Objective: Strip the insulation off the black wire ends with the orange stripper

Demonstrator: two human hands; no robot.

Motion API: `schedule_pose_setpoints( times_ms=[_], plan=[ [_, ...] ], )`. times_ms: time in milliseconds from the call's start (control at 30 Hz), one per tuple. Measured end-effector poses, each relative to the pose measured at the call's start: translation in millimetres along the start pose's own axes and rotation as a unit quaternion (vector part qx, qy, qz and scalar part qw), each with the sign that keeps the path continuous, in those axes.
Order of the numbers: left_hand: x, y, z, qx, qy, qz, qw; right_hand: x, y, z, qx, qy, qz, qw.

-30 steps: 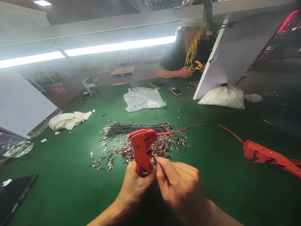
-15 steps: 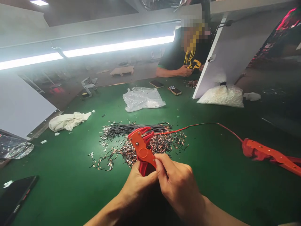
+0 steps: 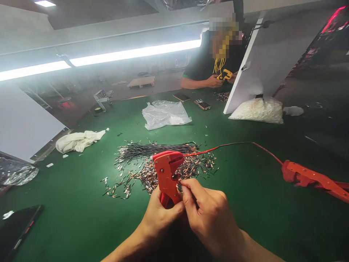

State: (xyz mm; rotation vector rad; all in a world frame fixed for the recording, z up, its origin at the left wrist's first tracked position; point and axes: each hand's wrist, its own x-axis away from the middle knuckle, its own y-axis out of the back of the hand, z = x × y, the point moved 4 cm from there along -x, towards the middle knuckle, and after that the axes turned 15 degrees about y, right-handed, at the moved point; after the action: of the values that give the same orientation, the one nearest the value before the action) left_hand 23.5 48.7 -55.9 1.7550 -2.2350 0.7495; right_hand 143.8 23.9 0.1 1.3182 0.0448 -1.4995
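My left hand [image 3: 162, 216] is wrapped round the handles of an orange-red wire stripper [image 3: 167, 178], held upright with its head at the top. Close against its right side, my right hand [image 3: 205, 207] is closed in a pinch. A thin dark end, seemingly a black wire [image 3: 178, 179], shows at those fingertips beside the tool's cutter notch; most of it is hidden in the hand. Behind the stripper lies a bundle of black wires [image 3: 155, 149] with bared ends. A heap of short stripped insulation and copper bits [image 3: 147, 176] spreads in front of the bundle.
A red cord [image 3: 231, 144] runs to another orange-red tool [image 3: 313, 175] at right. A clear plastic bag [image 3: 166, 114], phones [image 3: 202, 104], white cloth [image 3: 79, 141] and a filled bag [image 3: 257, 109] lie around the green table [image 3: 81, 218]. A co-worker's hand [image 3: 214, 81] holds a yellow tool.
The stripper's head has turned more upright and its handles have been squeezed closer together. My right hand stays pinched beside it, its fingertips slightly nearer the cutter notch.
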Motion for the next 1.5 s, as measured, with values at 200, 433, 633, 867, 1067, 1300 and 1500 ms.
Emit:
schedule_pose_setpoints(
  times_ms=[200,433,633,867,1067,1300,1500],
  plan=[
    [-5,4.4,-2,0.001,-0.016,-0.070,0.997,2,1,1,-0.008,0.004,0.010,1.000],
    [-2,-6.6,-9,-0.014,-0.025,-0.003,1.000,3,-1,-2,-0.022,-0.034,0.044,0.998],
    [2,-1.6,-6,-0.031,-0.025,0.060,0.997,-2,2,-9,-0.125,-0.126,0.063,0.982],
    [3,0.7,-8,-0.032,-0.023,0.118,0.992,-6,5,-12,-0.144,-0.153,0.086,0.974],
    [1,3.0,-4,-0.059,0.000,0.103,0.993,-5,6,-10,-0.119,-0.134,0.087,0.980],
    [1,-0.6,-4,-0.027,0.015,0.099,0.995,-3,7,-9,-0.133,-0.140,0.082,0.978],
    [-1,0.4,-6,-0.021,0.022,0.066,0.997,-5,8,-6,-0.147,-0.123,0.078,0.978]
  ],
)
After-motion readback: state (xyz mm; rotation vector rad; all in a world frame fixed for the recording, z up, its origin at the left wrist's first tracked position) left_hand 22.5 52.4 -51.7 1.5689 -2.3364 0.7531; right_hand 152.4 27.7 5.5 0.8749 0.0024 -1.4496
